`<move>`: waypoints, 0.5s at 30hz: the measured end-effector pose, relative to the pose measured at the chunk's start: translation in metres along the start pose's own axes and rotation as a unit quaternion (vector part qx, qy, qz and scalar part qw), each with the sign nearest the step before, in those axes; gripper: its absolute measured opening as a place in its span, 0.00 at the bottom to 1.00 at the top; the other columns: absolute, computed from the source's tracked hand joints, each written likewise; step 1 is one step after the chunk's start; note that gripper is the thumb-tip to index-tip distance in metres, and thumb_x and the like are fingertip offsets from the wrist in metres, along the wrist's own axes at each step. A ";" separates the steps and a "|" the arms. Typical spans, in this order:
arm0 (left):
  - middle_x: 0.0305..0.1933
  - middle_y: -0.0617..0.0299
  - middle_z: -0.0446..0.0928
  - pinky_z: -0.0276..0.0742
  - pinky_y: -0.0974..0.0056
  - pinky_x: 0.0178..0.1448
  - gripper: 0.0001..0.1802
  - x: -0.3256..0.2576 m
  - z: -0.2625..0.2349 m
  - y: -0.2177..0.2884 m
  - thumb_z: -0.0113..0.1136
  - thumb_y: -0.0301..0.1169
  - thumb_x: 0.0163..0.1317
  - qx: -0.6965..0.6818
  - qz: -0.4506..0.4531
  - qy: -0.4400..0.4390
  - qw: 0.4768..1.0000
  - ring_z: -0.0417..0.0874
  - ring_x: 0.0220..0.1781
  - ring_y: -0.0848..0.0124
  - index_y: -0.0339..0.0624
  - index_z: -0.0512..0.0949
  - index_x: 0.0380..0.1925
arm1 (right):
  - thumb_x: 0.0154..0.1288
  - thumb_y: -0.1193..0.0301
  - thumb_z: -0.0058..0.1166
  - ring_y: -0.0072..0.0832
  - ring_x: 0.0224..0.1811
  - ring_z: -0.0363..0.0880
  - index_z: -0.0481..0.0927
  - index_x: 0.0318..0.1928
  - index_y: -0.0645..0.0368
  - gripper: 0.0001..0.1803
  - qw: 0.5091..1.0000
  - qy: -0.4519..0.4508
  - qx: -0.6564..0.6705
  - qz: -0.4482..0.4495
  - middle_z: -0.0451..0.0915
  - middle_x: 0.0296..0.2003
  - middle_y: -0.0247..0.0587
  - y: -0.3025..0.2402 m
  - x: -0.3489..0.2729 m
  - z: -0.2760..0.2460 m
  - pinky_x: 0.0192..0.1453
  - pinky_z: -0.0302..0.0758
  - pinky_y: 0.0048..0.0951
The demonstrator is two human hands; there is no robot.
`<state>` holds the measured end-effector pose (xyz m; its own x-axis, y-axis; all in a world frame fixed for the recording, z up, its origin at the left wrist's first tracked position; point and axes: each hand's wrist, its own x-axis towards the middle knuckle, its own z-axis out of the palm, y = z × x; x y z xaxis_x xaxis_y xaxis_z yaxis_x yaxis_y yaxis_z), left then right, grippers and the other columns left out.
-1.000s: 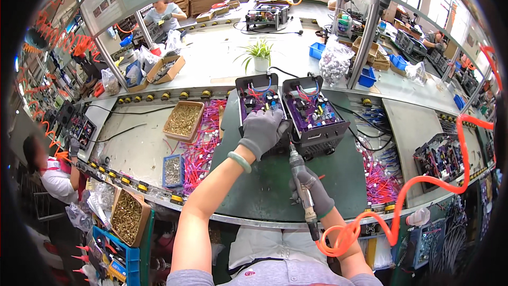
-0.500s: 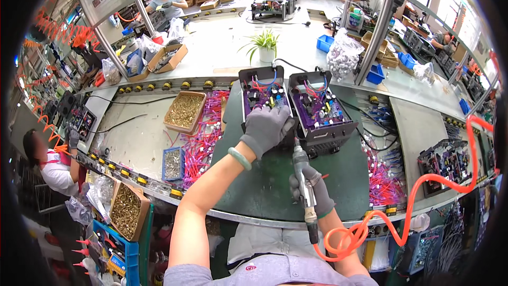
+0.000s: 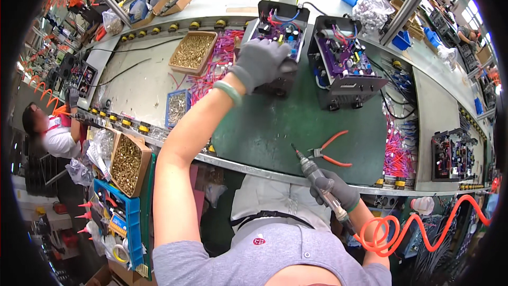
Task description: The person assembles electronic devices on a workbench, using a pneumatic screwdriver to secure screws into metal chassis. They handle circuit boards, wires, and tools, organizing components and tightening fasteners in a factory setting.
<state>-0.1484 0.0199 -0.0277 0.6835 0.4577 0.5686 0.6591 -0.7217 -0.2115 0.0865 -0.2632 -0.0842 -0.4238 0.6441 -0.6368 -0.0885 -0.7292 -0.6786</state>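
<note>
My left hand (image 3: 260, 62), in a grey glove, grips the front edge of an open black box with a purple circuit board (image 3: 277, 33) on the green mat (image 3: 296, 122). My right hand (image 3: 335, 189), also gloved, holds a pneumatic screwdriver (image 3: 316, 176) near the bench's front edge, tip pointing up and left over the mat. An orange coiled hose (image 3: 407, 228) trails from the tool to the right. A second open black box with a purple board (image 3: 346, 58) stands to the right of the first.
Orange-handled pliers (image 3: 329, 151) lie on the mat by the screwdriver tip. A cardboard tray of brass screws (image 3: 192, 52), a small blue bin (image 3: 177, 107) and pink wire bundles (image 3: 397, 153) sit around. Another screw box (image 3: 127, 163) hangs at the lower left. A person (image 3: 50, 130) works at the far left.
My view has tilted down and closer. My right hand with the screwdriver has pulled back from the boxes toward the bench's front edge. My left hand stays on the left box.
</note>
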 end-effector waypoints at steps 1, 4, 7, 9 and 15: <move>0.25 0.62 0.78 0.77 0.57 0.31 0.21 0.006 -0.007 0.011 0.59 0.55 0.60 0.016 -0.021 -0.043 0.999 0.83 0.29 0.62 0.49 0.75 0.35 | 0.59 0.50 0.60 0.19 0.20 0.75 0.70 0.49 0.58 0.28 1.000 0.003 0.001 0.019 0.75 0.28 0.36 0.007 0.000 0.003 0.21 0.72 0.21; 0.26 0.61 0.80 0.77 0.57 0.33 0.20 0.012 -0.019 0.037 0.59 0.53 0.61 0.064 -0.154 -0.156 0.974 0.84 0.30 0.61 0.49 0.73 0.34 | 0.60 0.49 0.59 0.20 0.21 0.75 0.70 0.48 0.58 0.28 1.000 -0.002 0.011 0.023 0.75 0.28 0.35 0.009 0.011 0.007 0.22 0.72 0.21; 0.37 0.57 0.82 0.78 0.56 0.37 0.20 -0.013 -0.028 0.020 0.59 0.50 0.62 -0.001 -0.128 -0.086 0.988 0.85 0.38 0.60 0.46 0.75 0.41 | 0.62 0.46 0.58 0.20 0.22 0.76 0.69 0.49 0.58 0.30 0.999 -0.009 0.031 0.004 0.76 0.29 0.35 -0.002 0.026 0.019 0.23 0.72 0.21; 0.46 0.53 0.80 0.79 0.55 0.40 0.23 -0.024 -0.022 0.009 0.62 0.47 0.60 0.009 -0.041 0.143 0.989 0.84 0.42 0.60 0.46 0.76 0.49 | 0.62 0.45 0.58 0.20 0.22 0.76 0.68 0.50 0.58 0.31 0.999 -0.001 0.029 -0.013 0.76 0.29 0.35 0.000 0.034 0.019 0.23 0.72 0.21; 0.45 0.55 0.81 0.79 0.62 0.42 0.21 -0.107 -0.036 0.088 0.60 0.35 0.64 -0.358 -0.319 0.076 0.874 0.84 0.44 0.62 0.44 0.76 0.56 | 0.58 0.47 0.59 0.21 0.22 0.77 0.69 0.53 0.57 0.33 0.999 -0.001 -0.015 -0.050 0.76 0.28 0.37 -0.005 0.011 0.018 0.23 0.73 0.22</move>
<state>-0.1748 -0.1113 -0.0792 0.1626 0.8505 0.5002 0.4891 -0.5098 0.7078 0.0660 -0.2560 -0.0812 -0.4168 0.7123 -0.5647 -0.1041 -0.6545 -0.7488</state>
